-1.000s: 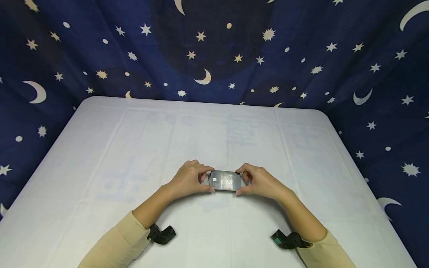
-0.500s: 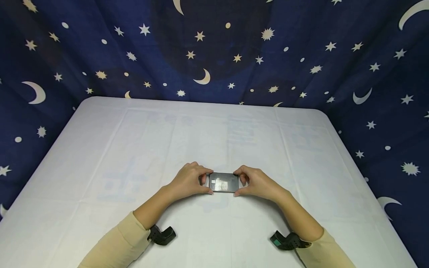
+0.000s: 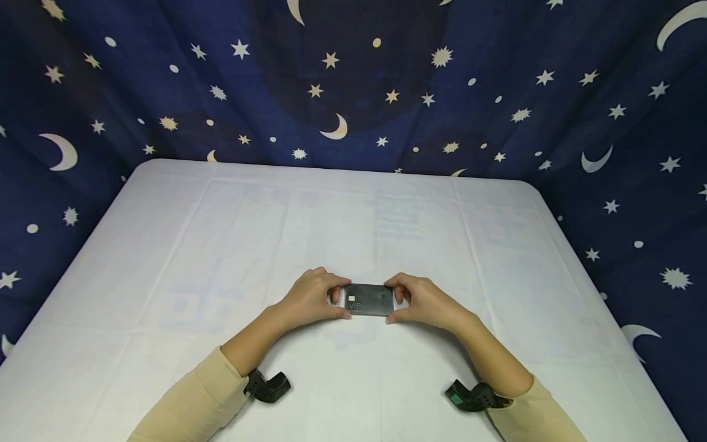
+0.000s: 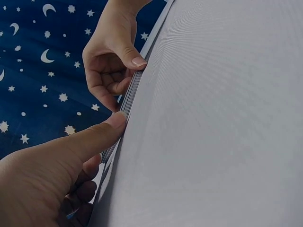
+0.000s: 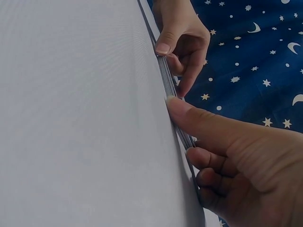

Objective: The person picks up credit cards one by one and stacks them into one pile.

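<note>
A stack of dark grey cards [image 3: 369, 300] lies flat near the middle of the white table, its top card printed "VIP" with a small pale chip mark at the left. My left hand [image 3: 310, 296] pinches the stack's left end, thumb on the near edge and index finger on the far edge. At the opposite end my right hand [image 3: 426, 299] grips the same way. From the side, the left wrist view shows the layered edges of the card stack [image 4: 129, 97] between both thumbs. The layers of the stack [image 5: 166, 78] also show in the right wrist view.
A white cloth with fold creases covers the table [image 3: 265, 233]. Behind it and along both sides hangs a dark blue curtain [image 3: 353, 80] with moons and stars. Black wrist devices [image 3: 267, 387] sit on both forearms, close over the cloth.
The card stack and right hand have shifted slightly left and toward me since one second ago. The glare on the top card has gone, and the lettering shows clearly. Both hands keep their hold.
</note>
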A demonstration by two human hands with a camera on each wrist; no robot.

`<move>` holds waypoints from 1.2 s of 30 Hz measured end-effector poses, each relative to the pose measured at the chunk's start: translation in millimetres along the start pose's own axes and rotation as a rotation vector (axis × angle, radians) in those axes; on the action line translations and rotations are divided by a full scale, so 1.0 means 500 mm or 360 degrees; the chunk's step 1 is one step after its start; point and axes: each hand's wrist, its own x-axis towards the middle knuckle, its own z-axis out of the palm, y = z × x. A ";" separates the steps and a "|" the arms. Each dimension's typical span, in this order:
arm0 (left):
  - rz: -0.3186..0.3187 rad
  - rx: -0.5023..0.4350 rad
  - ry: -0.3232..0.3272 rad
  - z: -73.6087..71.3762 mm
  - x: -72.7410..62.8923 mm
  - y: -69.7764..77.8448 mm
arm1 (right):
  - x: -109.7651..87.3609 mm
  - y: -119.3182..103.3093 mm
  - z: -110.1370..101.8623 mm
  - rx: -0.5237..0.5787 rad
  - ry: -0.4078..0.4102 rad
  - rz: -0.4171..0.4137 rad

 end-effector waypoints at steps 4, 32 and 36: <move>0.0008 0.0002 -0.0007 0.003 0.002 -0.001 | -0.001 0.001 -0.001 -0.0010 -0.0004 0.0008; -0.0018 -0.0088 -0.0031 -0.002 0.003 -0.003 | -0.001 0.006 -0.006 0.0000 0.0002 -0.0029; -0.0020 -0.0126 -0.0036 -0.003 0.001 -0.004 | -0.001 0.005 -0.005 -0.0009 0.0003 -0.0035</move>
